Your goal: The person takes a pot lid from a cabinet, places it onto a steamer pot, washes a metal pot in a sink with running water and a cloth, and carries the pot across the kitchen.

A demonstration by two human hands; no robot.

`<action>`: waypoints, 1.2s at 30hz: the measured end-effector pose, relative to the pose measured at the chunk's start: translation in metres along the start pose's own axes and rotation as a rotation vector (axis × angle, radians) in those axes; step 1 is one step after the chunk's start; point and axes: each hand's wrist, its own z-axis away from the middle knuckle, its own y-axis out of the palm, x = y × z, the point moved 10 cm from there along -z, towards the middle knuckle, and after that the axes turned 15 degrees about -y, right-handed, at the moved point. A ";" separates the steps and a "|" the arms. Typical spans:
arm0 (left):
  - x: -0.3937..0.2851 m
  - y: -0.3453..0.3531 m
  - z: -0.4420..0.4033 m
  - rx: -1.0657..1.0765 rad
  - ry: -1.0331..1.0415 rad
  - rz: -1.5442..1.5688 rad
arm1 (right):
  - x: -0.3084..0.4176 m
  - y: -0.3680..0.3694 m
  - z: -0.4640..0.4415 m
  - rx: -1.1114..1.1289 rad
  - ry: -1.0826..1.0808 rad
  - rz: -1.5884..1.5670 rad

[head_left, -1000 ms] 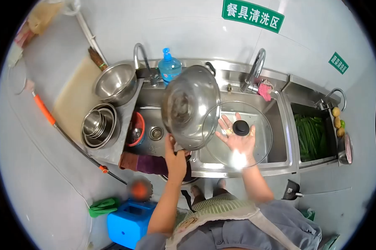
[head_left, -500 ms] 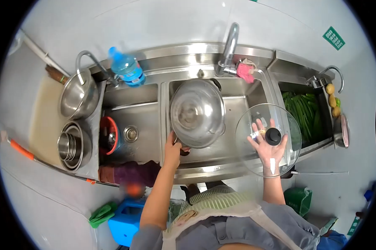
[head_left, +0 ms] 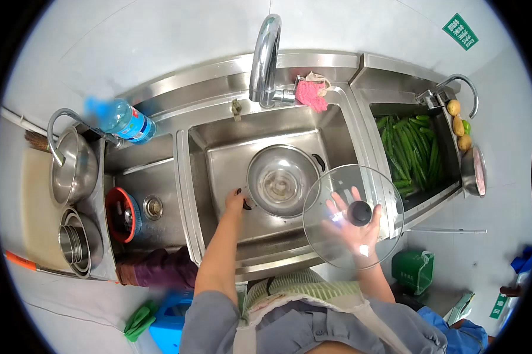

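A round steel pan (head_left: 282, 180) with dark side handles rests in the middle sink basin (head_left: 218, 159). My left hand (head_left: 236, 202) is at the pan's left dark handle, its fingers curled and partly hidden. Under a clear glass lid (head_left: 328, 245) with a black knob (head_left: 359, 213), my right hand (head_left: 354, 227) shows through the glass. Its fingers are spread, palm up, and the lid lies over it, above the right front edge of the basin.
Left basin holds a red basket (head_left: 123, 215); steel bowls (head_left: 74, 168) stand beyond it. Behind are a blue bottle (head_left: 127, 121), a tall faucet (head_left: 266, 65) and a pink cloth (head_left: 312, 94). Green vegetables (head_left: 413, 150) fill the right basin. Another person (head_left: 454, 330) is at lower right.
The pan has gone down into the middle basin with my left hand. My right hand has carried the glass lid to the right of the pan. The view has shifted right.
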 end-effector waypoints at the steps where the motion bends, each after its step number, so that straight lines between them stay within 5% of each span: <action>1: -0.007 -0.016 -0.013 -0.178 0.130 -0.151 | -0.004 -0.001 -0.002 -0.003 0.001 -0.003; 4: -0.027 -0.015 0.025 -0.060 0.357 -0.097 | -0.031 0.000 -0.007 0.031 0.112 -0.013; 7: -0.009 0.044 0.156 0.778 -0.171 0.356 | -0.068 0.013 -0.005 0.056 0.246 -0.049; 8: -0.013 0.056 0.212 1.056 -0.181 0.411 | -0.083 0.021 -0.003 0.070 0.305 -0.058; 10: -0.014 0.053 0.271 1.236 -0.049 0.471 | -0.114 0.036 0.000 0.086 0.443 -0.092; 15: 0.010 -0.017 0.285 0.965 0.124 0.635 | -0.165 0.047 0.002 0.199 0.686 -0.092; 17: 0.014 -0.052 0.297 0.928 0.191 0.729 | -0.174 0.018 0.006 0.487 0.854 0.520; 19: 0.016 -0.094 0.301 0.747 0.272 0.805 | -0.151 -0.008 -0.014 0.513 0.966 0.990; 23: 0.024 -0.156 0.313 0.579 0.435 0.860 | -0.077 -0.036 -0.160 0.161 0.370 1.404; 29: 0.048 -0.207 0.319 0.355 0.512 0.987 | -0.010 0.102 -0.331 0.397 -0.902 2.050; 33: 0.064 -0.214 0.323 0.340 0.549 1.063 | -0.037 0.133 -0.363 0.588 -0.769 2.328; 36: 0.069 -0.215 0.322 0.348 0.552 1.105 | -0.030 0.127 -0.377 0.532 -0.790 2.227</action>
